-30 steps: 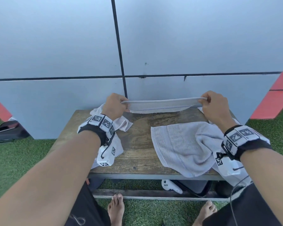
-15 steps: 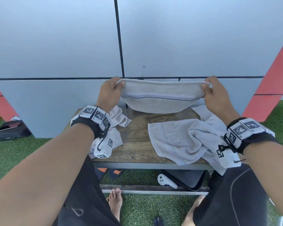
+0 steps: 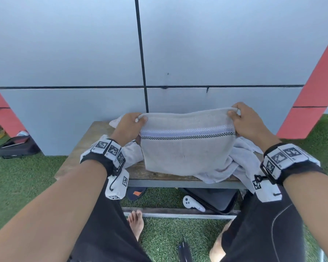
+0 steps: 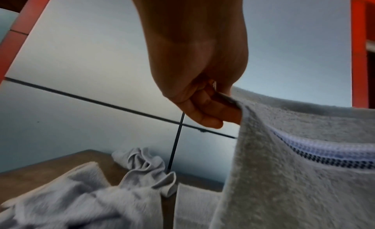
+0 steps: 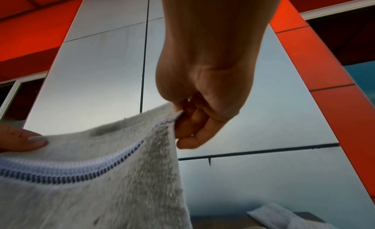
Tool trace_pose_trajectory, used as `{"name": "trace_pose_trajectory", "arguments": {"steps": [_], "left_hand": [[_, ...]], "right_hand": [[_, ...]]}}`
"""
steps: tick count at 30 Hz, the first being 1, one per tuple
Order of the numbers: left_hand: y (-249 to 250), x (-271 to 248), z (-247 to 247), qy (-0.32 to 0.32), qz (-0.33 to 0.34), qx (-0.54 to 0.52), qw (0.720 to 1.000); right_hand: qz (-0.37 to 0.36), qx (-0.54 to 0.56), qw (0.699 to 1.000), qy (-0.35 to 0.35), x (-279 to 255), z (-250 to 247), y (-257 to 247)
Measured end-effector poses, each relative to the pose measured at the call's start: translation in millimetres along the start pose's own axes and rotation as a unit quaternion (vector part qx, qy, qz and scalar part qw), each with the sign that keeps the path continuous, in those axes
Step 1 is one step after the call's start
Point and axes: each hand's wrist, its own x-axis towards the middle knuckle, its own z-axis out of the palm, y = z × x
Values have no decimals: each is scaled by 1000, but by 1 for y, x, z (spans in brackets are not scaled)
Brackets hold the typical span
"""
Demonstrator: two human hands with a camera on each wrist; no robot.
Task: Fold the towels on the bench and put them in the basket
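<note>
I hold a grey towel [image 3: 186,148] with a pale blue band and a dark checked stripe upright above the wooden bench [image 3: 95,135]. My left hand [image 3: 130,124] pinches its top left corner and my right hand [image 3: 246,121] pinches the top right corner. The towel [image 4: 300,176] hangs down, its lower edge near the bench top. The left wrist view shows my left hand [image 4: 211,107] curled on the hem; in the right wrist view my right hand [image 5: 194,125] grips the towel [image 5: 97,176]. No basket is in view.
A crumpled towel [image 3: 133,154] lies on the bench at left, another loose towel [image 3: 240,163] at right, partly behind the held one. Under the bench sit a black case [image 3: 214,201] and a white controller [image 3: 192,203]. A grey panel wall [image 3: 197,53] stands behind; green turf surrounds.
The towel, held as a flat strip low over the bench a second ago, was lifted and now hangs down full face toward me. Both hands keep their corners.
</note>
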Motion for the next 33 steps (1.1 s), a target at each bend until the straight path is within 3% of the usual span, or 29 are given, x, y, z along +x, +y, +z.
{"name": "trace_pose_trajectory", "arguments": {"steps": [4,6,8,14,20,24,28,33], "left_hand": [[-30,-1,24,-74,-58,56,994],[-41,4,36,-96,-98,27,990],[-46,9,45,-103,-119,17,987],[-69,60,68,-85,-120,153,977],[-77,132,83,0,-102,170,980],[-98,179,101,2,-130,199,971],[-125,199,127,-14,-163,291,943],[-156,209,152,-58,-85,360,927]], "right_hand": [[82,-37,990,-106,6,29,28],[116,-36,983,-139,11,43,41],[132,-39,979,-148,18,54,54],[162,-52,973,-156,66,79,80],[113,-128,979,-108,137,107,103],[114,-164,974,-109,185,133,119],[127,-206,958,-151,210,165,144],[100,-229,949,-190,210,194,162]]}}
